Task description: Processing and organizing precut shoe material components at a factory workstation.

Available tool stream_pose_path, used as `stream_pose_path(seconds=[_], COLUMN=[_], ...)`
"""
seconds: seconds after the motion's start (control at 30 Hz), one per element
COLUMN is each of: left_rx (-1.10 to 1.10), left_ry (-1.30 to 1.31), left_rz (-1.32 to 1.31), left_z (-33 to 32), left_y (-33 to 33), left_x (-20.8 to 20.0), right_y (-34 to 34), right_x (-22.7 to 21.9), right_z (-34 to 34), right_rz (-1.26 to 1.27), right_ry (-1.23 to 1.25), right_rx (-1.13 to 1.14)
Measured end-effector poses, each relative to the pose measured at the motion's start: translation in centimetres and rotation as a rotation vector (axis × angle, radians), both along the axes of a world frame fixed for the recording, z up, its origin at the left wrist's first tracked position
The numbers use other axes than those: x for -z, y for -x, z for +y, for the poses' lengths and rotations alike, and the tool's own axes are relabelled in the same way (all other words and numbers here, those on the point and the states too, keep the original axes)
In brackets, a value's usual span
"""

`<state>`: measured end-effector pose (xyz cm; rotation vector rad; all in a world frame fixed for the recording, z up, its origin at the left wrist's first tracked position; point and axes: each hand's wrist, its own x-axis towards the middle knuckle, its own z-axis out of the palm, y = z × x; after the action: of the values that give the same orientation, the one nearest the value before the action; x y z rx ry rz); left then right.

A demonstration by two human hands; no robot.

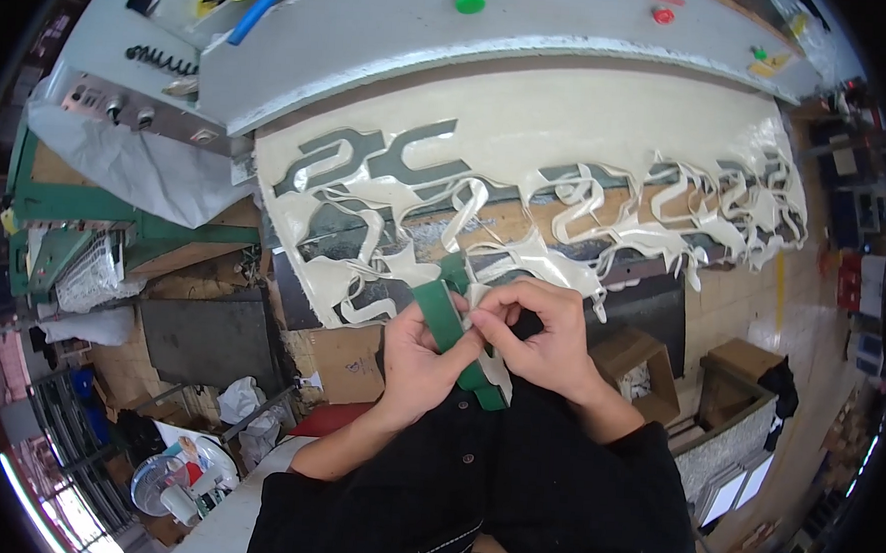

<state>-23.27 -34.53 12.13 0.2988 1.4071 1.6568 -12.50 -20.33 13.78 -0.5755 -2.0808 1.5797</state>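
My left hand (420,367) is closed around a green cutting die (438,313), an open, band-like shape held upright in front of my chest. Thumb and fingers of my right hand (548,340) pinch a small cream piece of material (475,296) at the die's inner side. How much of that piece sits inside the die is hidden by my fingers. Just beyond both hands lies a large glossy cream sheet (613,97) on the machine bed. Curved shapes are cut out of it, and its near edge hangs in loose, twisted strips.
Across the far side runs the machine's grey beam (567,21), with a green button (468,1) and a red button (662,16). A control panel (136,110) stands at left. Cardboard boxes (638,372) are on the right; a small fan (164,484) is lower left.
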Motion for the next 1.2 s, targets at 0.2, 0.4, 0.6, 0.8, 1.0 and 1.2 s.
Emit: stream_pose_path(seconds=[0.2, 0.4, 0.6, 0.8, 1.0, 1.2], left_rx=[-0.056, -0.098, -0.074, 0.086, 0.179, 0.077], left_ry=[0.029, -0.025, -0.096, -0.109, -0.019, -0.110], left_rz=[-0.032, -0.129, -0.062, 0.042, 0.253, 0.246], left_z=[-0.6, -1.0, -0.8, -2.0, -2.0, -2.0], left_y=[-0.2, 0.2, -0.3, 0.3, 0.5, 1.6], left_x=[0.3, 0.9, 1.2, 1.1, 0.8, -0.1], right_y=[0.0, -5.4, -1.5, 0.1, 0.2, 2.1], right_x=[0.2, 2.1, 1.3, 2.0, 4.7, 6.1], right_z=[0.4, 4.9, -1.4, -3.4, -5.0, -6.3], right_rz=[-0.024, -0.495, -0.109, -0.010, 0.088, 0.295], right_ry=[-0.017, -0.554, 0.172, 0.271, 0.396, 0.542], right_rx=[0.032, 0.134, -0.078, -0.028, 0.004, 0.024])
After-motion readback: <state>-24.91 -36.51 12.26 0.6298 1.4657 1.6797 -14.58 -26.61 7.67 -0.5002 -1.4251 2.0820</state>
